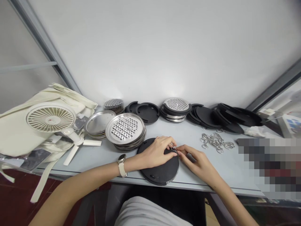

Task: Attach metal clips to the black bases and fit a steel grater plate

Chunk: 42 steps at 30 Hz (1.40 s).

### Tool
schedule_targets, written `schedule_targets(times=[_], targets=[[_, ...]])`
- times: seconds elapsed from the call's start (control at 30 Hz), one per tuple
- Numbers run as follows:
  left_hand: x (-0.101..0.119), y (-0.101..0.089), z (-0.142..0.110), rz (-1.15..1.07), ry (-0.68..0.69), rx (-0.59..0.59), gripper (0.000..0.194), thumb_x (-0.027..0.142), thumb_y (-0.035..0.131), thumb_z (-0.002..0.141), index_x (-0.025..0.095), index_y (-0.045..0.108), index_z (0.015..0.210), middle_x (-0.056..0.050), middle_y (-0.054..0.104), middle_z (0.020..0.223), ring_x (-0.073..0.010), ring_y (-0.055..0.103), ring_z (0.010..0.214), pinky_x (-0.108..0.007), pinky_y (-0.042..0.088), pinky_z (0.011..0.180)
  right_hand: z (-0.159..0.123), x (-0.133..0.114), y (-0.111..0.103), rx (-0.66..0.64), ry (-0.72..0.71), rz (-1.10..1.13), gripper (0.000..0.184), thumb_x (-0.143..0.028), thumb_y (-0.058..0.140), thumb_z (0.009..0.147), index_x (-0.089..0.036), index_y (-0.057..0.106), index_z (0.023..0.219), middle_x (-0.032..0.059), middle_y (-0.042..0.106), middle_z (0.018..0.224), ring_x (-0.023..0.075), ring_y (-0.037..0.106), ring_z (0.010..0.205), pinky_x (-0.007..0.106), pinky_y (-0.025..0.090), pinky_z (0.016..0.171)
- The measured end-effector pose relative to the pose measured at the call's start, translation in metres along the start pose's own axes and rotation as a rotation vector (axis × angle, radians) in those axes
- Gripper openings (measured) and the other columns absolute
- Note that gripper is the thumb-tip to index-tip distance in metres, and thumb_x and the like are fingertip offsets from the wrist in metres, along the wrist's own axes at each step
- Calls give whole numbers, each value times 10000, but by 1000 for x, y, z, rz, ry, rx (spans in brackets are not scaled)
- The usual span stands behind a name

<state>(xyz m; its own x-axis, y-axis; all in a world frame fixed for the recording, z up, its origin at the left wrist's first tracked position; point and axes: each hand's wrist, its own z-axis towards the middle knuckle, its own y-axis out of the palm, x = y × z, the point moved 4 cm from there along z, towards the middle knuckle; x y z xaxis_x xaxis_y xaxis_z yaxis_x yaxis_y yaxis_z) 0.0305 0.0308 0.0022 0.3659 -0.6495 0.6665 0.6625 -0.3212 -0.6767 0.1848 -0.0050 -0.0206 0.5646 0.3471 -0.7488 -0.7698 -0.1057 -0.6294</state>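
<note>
A black round plastic disc [158, 174] lies flat near the table's front edge. My left hand [156, 152] rests across it, wearing a watch at the wrist, with thumb and fingers curled together at the disc's right rim. There a small metal wire hook [174, 148] shows between my fingertips. From the right, my right hand [197, 161] pinches the hook's other end between thumb and forefinger. How the hook meets the disc is hidden by the fingers. To the right lies a loose pile of metal wire hooks with rings [216, 142].
Left of the disc stands a stack of round metal grater plates [125, 128] beside plain metal discs [100, 122]. Black round holders [148, 112] and another grater stack [176, 105] line the wall. A white fan [51, 118] lies on a cream bag [14, 138] at left.
</note>
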Motion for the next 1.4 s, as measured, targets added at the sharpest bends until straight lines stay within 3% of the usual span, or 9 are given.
schedule_targets(times=[0.17, 0.33, 0.8, 1.0, 1.4], targets=[[-1, 0, 0, 4, 2, 6, 196, 187, 654, 798, 195, 527, 946, -8, 614, 905, -162, 582, 883, -297, 428, 864, 0, 4, 3, 7, 33, -29, 305, -419, 403, 955, -207, 529, 775, -32, 469, 612, 128, 434, 565, 225, 383, 542], [0, 0, 0, 9, 15, -1, 186, 202, 646, 809, 192, 530, 954, -10, 613, 909, -159, 578, 885, -294, 434, 858, 1, 6, 4, -23, 48, -42, 295, -397, 391, 964, -210, 487, 757, -55, 419, 595, 119, 396, 549, 223, 344, 537], [1, -1, 1, -54, 17, 2, 181, 177, 655, 800, 182, 536, 936, -4, 617, 885, -130, 581, 828, -243, 457, 792, 1, 6, 4, -53, 49, -40, 285, -388, 362, 977, -212, 468, 780, -50, 445, 640, 127, 424, 585, 229, 349, 577], [1, -1, 0, -48, -14, 1, 189, 181, 664, 789, 192, 552, 941, -9, 621, 894, -148, 588, 843, -270, 463, 795, -1, 8, 3, 6, 42, -43, 297, -376, 358, 977, -205, 465, 759, -44, 439, 650, 123, 405, 592, 238, 340, 592], [0, -1, 1, -63, 6, -1, 195, 177, 652, 791, 188, 546, 955, -16, 620, 896, -153, 592, 847, -269, 471, 788, -1, 5, 4, -14, 50, 7, 227, -336, 400, 960, -214, 439, 773, -62, 409, 613, 114, 393, 560, 222, 322, 543]])
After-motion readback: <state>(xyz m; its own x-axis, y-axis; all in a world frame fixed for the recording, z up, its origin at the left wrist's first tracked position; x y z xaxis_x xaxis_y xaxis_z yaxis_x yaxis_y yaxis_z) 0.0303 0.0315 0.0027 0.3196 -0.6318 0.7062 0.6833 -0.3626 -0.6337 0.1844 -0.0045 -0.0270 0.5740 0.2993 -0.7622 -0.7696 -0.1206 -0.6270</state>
